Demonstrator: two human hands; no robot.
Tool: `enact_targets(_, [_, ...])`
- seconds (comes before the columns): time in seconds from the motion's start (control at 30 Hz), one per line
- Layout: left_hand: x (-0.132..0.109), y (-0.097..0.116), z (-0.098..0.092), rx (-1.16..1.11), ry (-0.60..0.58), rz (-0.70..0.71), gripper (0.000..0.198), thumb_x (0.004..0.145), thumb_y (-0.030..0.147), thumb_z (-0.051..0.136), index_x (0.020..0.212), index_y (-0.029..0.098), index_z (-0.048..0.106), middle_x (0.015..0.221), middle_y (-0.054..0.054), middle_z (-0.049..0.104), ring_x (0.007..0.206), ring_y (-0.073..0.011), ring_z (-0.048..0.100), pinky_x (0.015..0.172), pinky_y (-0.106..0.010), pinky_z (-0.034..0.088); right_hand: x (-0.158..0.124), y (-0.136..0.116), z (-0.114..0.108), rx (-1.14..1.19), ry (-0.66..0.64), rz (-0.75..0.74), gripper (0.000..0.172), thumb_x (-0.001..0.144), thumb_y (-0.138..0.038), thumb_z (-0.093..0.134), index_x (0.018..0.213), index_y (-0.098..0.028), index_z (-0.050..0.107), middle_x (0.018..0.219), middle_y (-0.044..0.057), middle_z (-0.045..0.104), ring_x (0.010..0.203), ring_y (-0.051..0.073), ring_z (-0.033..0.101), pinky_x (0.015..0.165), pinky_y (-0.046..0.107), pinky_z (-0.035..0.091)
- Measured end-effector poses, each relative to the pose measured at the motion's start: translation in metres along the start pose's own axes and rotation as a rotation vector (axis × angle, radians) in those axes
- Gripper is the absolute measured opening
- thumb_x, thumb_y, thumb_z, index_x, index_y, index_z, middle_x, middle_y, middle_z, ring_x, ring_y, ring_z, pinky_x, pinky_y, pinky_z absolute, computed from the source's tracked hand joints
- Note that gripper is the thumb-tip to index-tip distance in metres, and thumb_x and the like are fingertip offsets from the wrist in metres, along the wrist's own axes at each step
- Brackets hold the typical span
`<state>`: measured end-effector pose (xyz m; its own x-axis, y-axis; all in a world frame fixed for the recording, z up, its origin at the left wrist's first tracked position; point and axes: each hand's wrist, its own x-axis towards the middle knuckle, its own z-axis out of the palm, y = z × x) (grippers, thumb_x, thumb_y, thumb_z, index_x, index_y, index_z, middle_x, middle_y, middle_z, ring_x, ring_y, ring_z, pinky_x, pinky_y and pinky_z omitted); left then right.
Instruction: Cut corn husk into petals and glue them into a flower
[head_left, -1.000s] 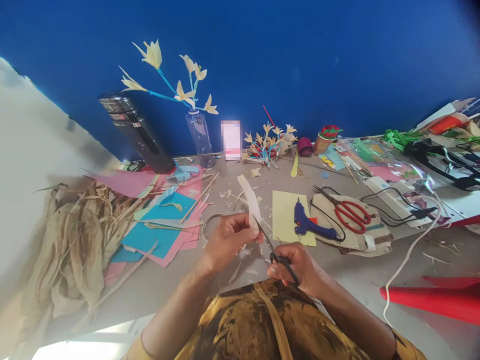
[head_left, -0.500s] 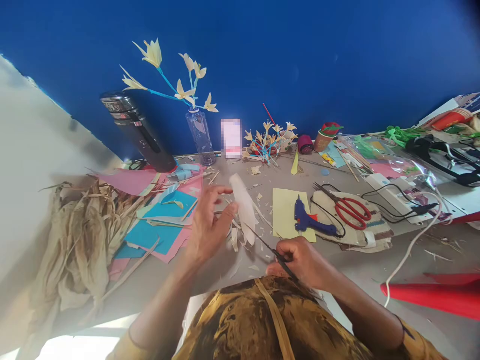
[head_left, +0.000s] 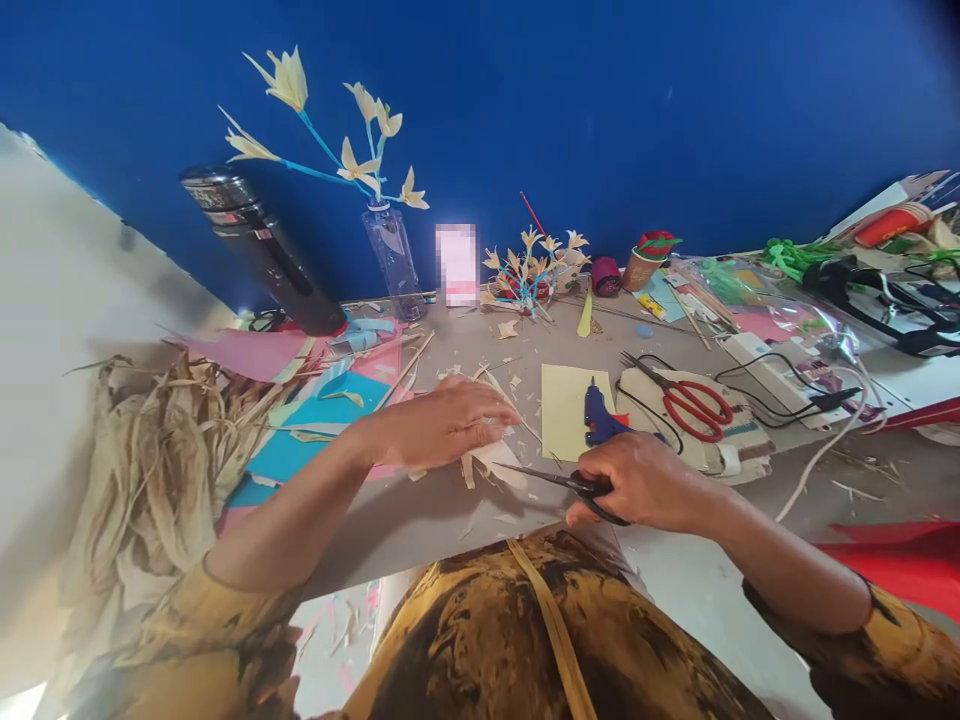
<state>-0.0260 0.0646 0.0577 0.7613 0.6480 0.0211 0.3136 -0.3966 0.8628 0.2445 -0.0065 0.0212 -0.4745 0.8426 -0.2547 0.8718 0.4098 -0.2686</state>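
Note:
My left hand (head_left: 450,422) reaches palm down over the middle of the table, its fingers stretched out and pointing right. Under and beside its fingertips lies a pale, thin petal-like piece (head_left: 501,463), partly hidden by the hand, with narrow offcut strips (head_left: 469,470) around it. My right hand (head_left: 637,480) grips a pair of black scissors (head_left: 551,477) by the handles. Their blades point left, with the tips over the pale piece. A blue glue gun (head_left: 598,412) lies on a yellow sheet (head_left: 559,400) just beyond the right hand.
Red-handled scissors (head_left: 697,408) rest on a folded cloth (head_left: 739,440) at right, near a white power strip (head_left: 780,375). Dried husks (head_left: 127,480) hang at the left edge beside blue paper (head_left: 300,460). Behind stand a black flask (head_left: 277,265) and a bottle (head_left: 394,265) holding pale flowers.
My left hand has turned palm down and moved right over the strips. The pale piece, upright near it before, now lies low on the table. The right hand with the scissors has shifted right.

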Motion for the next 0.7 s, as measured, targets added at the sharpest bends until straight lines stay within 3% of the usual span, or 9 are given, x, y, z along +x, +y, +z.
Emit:
enact_targets(0.07, [0.003,-0.014,0.0,-0.117,-0.131,-0.094,0.015,0.08,0.038,0.072,0.087,0.026,0.078,0.091,-0.007,0.076,0.092,-0.0254,0.067,0.086,-0.031,0.048,0.0,0.001,-0.004,-0.019,-0.011,-0.027,0.045,0.077,-0.056,0.071,0.055,-0.019,0.059,0.055,0.003,0.06,0.053,0.014,0.047,0.053,0.029,0.015])
enact_targets(0.13, [0.002,-0.023,0.001,-0.214,-0.213,-0.162,0.019,0.079,0.042,0.072,0.076,0.023,0.075,0.073,-0.005,0.069,0.07,-0.0199,0.061,0.067,-0.026,0.046,-0.001,0.002,-0.009,-0.016,-0.019,-0.051,0.045,0.077,-0.056,0.072,0.056,-0.019,0.059,0.057,0.003,0.061,0.055,0.014,0.048,0.053,0.029,0.016])
enact_targets(0.23, [-0.007,-0.025,0.002,-0.32,-0.16,-0.206,0.03,0.081,0.046,0.069,0.067,0.019,0.068,0.059,0.0,0.054,0.054,-0.0131,0.045,0.052,-0.023,0.034,-0.004,0.008,-0.013,0.036,0.009,-0.03,0.045,0.073,-0.058,0.075,0.06,-0.019,0.058,0.059,0.001,0.06,0.056,0.013,0.046,0.053,0.028,0.018])
enact_targets(0.33, [-0.018,-0.02,0.003,-0.376,0.045,-0.202,0.035,0.082,0.049,0.067,0.067,0.018,0.062,0.059,0.002,0.045,0.052,-0.0105,0.035,0.049,-0.024,0.026,-0.009,0.016,-0.013,0.17,0.01,0.024,0.045,0.072,-0.06,0.074,0.062,-0.019,0.057,0.058,-0.002,0.055,0.054,0.012,0.042,0.052,0.026,0.02])
enact_targets(0.43, [-0.024,-0.016,0.006,-0.379,0.178,-0.183,0.036,0.083,0.05,0.065,0.068,0.017,0.059,0.06,0.003,0.042,0.053,-0.0097,0.032,0.049,-0.024,0.024,-0.012,0.019,-0.008,0.366,-0.097,-0.001,0.043,0.072,-0.059,0.074,0.064,-0.019,0.061,0.056,-0.003,0.05,0.053,0.011,0.038,0.05,0.025,0.021])
enact_targets(0.53, [-0.025,-0.012,0.012,-0.317,0.203,-0.159,0.035,0.087,0.047,0.062,0.069,0.017,0.057,0.062,0.003,0.042,0.055,-0.01,0.034,0.051,-0.024,0.027,-0.008,0.015,-0.004,0.495,-0.173,-0.04,0.045,0.068,-0.06,0.076,0.064,-0.018,0.061,0.055,-0.005,0.047,0.052,0.01,0.036,0.049,0.024,0.021])
enact_targets(0.7, [-0.023,-0.005,0.018,-0.095,0.145,-0.125,0.031,0.092,0.04,0.055,0.072,0.016,0.057,0.068,0.002,0.047,0.062,-0.0105,0.04,0.057,-0.023,0.032,-0.002,0.009,-0.01,0.563,-0.221,-0.055,0.05,0.065,-0.06,0.078,0.059,-0.018,0.052,0.055,-0.007,0.038,0.053,0.009,0.03,0.049,0.025,0.021])
